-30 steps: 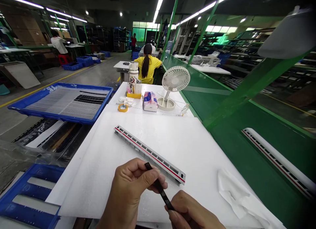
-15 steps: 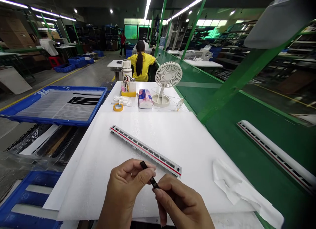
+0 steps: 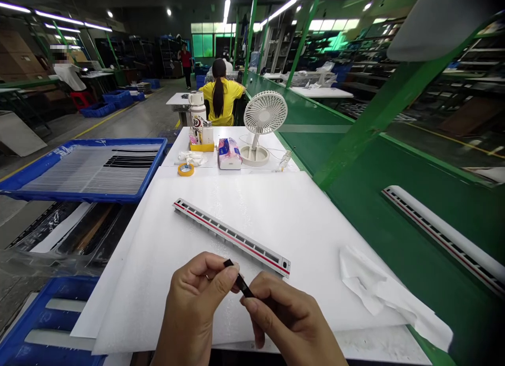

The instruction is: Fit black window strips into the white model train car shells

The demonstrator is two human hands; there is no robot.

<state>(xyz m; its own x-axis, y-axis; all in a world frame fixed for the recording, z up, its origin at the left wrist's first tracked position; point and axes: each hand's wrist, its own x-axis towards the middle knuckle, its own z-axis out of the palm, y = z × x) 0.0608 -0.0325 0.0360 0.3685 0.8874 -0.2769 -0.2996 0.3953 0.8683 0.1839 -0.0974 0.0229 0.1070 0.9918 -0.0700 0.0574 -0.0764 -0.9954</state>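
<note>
A thin black strip is pinched between both my hands near the table's front edge. My left hand grips its upper end with thumb and forefinger. My right hand is closed around its lower part, hiding most of it. Just beyond my fingers a long white model train shell with a red stripe and dark windows lies diagonally on the white foam sheet. Neither hand touches it.
A crumpled white cloth lies at right. Another train shell rests on the green conveyor. A blue tray of strips stands left. A fan, tissue pack, tape roll and bottles sit at the back. A person in yellow sits beyond.
My right hand has slid up the black strip toward my left hand, covering more of it. The train shell has not moved.
</note>
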